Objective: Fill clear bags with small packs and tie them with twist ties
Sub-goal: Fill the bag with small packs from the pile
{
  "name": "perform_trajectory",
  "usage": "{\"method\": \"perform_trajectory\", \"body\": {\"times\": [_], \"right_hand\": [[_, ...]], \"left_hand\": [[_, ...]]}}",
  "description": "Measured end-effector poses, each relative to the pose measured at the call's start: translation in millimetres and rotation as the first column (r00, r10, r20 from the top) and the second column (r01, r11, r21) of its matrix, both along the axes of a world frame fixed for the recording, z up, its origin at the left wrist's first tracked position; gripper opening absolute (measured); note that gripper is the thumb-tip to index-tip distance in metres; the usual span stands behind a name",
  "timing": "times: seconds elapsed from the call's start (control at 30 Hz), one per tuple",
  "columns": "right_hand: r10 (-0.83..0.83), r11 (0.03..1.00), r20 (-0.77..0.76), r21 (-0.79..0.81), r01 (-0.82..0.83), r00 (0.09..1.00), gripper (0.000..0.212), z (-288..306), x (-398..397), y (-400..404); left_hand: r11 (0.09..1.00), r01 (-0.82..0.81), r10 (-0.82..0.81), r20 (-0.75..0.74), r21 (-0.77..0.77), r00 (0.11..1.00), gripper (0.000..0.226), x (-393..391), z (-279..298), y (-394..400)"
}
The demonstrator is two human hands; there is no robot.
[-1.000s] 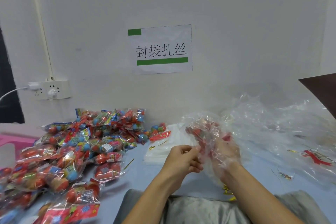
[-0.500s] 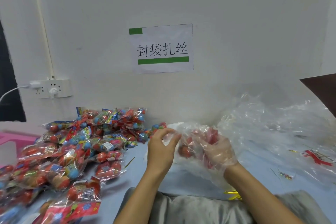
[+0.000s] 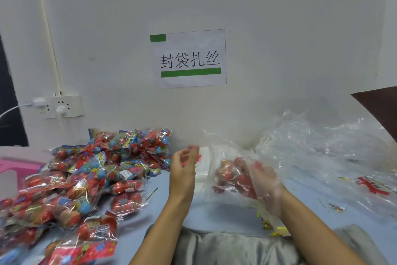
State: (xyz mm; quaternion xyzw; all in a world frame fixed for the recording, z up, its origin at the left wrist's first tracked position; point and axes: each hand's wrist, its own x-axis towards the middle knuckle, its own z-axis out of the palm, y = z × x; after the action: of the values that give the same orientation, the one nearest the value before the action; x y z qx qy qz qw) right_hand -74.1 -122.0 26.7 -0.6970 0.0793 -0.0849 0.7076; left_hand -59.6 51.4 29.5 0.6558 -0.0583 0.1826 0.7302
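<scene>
Blurring hides how hands [image 3: 265, 181] hold the bag [image 3: 234, 175].

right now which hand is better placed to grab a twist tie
Left, probably. The right hand sits inside the clear bag with the packs, so it is busy. The left hand looks free, and a gold tie lies on the table just to its left.

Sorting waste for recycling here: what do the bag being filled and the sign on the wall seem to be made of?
The bag looks like thin clear plastic film: glossy, crinkled, red packs showing through. The right hand sits inside it. The sign seems matte white printed paper, flat on the wall; lamination cannot be ruled out.
</scene>
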Motion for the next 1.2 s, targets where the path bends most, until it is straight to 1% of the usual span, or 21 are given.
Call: {"method": "perform_trajectory", "body": {"times": [0.03, 0.1, 0.13, 0.2, 0.27, 0.33, 0.4, 0.47, 0.57, 0.63, 0.67, 0.73, 0.83, 0.9, 0.97, 1.03, 1.07, 1.13, 1.2], "right_hand": [[0.029, 0.999, -0.004, 0.028, -0.028, 1.000, 0.046, 2, -1, -2], [0.138, 0.984, 0.004, 0.114, -0.138, 0.990, 0.034, 5, -4, -1], [0.172, 0.974, 0.011, 0.147, -0.172, 0.985, 0.032, 6, -6, -1], [0.213, 0.957, -0.001, 0.199, -0.209, 0.977, 0.033, 7, -9, 2], [0.256, 0.939, -0.003, 0.238, -0.248, 0.967, 0.037, 7, -10, 4], [0.239, 0.933, 0.005, 0.275, -0.231, 0.971, 0.040, 9, -13, 7], [0.225, 0.925, 0.006, 0.314, -0.215, 0.974, 0.043, 12, -14, 8], [0.265, 0.901, -0.011, 0.360, -0.243, 0.964, 0.049, 15, -18, 9], [0.340, 0.899, -0.044, 0.308, -0.311, 0.939, 0.058, 15, -19, 9], [0.382, 0.892, -0.040, 0.278, -0.357, 0.923, 0.057, 14, -21, 8], [0.406, 0.878, -0.026, 0.288, -0.382, 0.914, 0.057, 13, -22, 8], [0.448, 0.853, 0.004, 0.297, -0.429, 0.894, 0.056, 10, -18, 6], [0.403, 0.898, -0.040, 0.212, -0.386, 0.914, 0.061, 5, -10, 2], [0.376, 0.915, -0.110, 0.199, -0.350, 0.920, 0.057, 4, -8, 0], [0.349, 0.935, -0.162, 0.131, -0.331, 0.923, 0.052, 1, -6, -1], [0.285, 0.958, -0.143, 0.032, -0.283, 0.948, 0.050, -2, -3, -1], [0.272, 0.962, -0.124, 0.024, -0.271, 0.954, 0.047, -3, -2, 1], [0.290, 0.957, -0.080, 0.057, -0.286, 0.954, 0.041, -2, -5, 9], [0.323, 0.942, -0.056, 0.114, -0.316, 0.945, 0.041, -3, -4, 15]], "left_hand": [[0.996, 0.068, -0.066, -0.036, 0.051, 0.997, 0.056, -1, -2, -1], [0.966, 0.213, -0.200, -0.096, 0.144, 0.975, 0.078, -2, -8, -3], [0.946, 0.267, -0.252, -0.101, 0.183, 0.963, 0.082, -3, -10, -5], [0.919, 0.325, -0.315, -0.080, 0.224, 0.946, 0.079, -4, -11, -9], [0.913, 0.349, -0.344, -0.062, 0.211, 0.937, 0.079, -4, -13, -10], [0.916, 0.361, -0.357, -0.052, 0.175, 0.933, 0.076, -4, -14, -9], [0.918, 0.365, -0.364, -0.037, 0.154, 0.931, 0.066, -5, -13, -9], [0.922, 0.352, -0.354, -0.019, 0.162, 0.935, 0.055, -6, -13, -10], [0.919, 0.358, -0.361, -0.009, 0.164, 0.932, 0.048, -9, -13, -12], [0.910, 0.378, -0.384, 0.000, 0.167, 0.924, 0.056, -10, -15, -14], [0.905, 0.391, -0.397, 0.004, 0.167, 0.918, 0.060, -10, -15, -14], [0.896, 0.404, -0.411, 0.006, 0.183, 0.911, 0.060, -12, -15, -15], [0.898, 0.394, -0.400, -0.010, 0.197, 0.916, 0.050, -15, -14, -17], [0.926, 0.269, -0.286, 0.027, 0.266, 0.958, 0.058, -13, -13, -16], [0.948, 0.124, -0.160, 0.102, 0.293, 0.982, 0.071, -9, -12, -12], [0.952, 0.107, -0.145, 0.114, 0.287, 0.983, 0.075, -7, -11, -10], [0.944, 0.118, -0.159, 0.111, 0.308, 0.981, 0.068, -6, -12, -11], [0.918, 0.120, -0.179, 0.123, 0.379, 0.976, 0.038, -5, -16, -16], [0.915, 0.065, -0.151, 0.187, 0.398, 0.971, 0.012, -6, -17, -21]]}}
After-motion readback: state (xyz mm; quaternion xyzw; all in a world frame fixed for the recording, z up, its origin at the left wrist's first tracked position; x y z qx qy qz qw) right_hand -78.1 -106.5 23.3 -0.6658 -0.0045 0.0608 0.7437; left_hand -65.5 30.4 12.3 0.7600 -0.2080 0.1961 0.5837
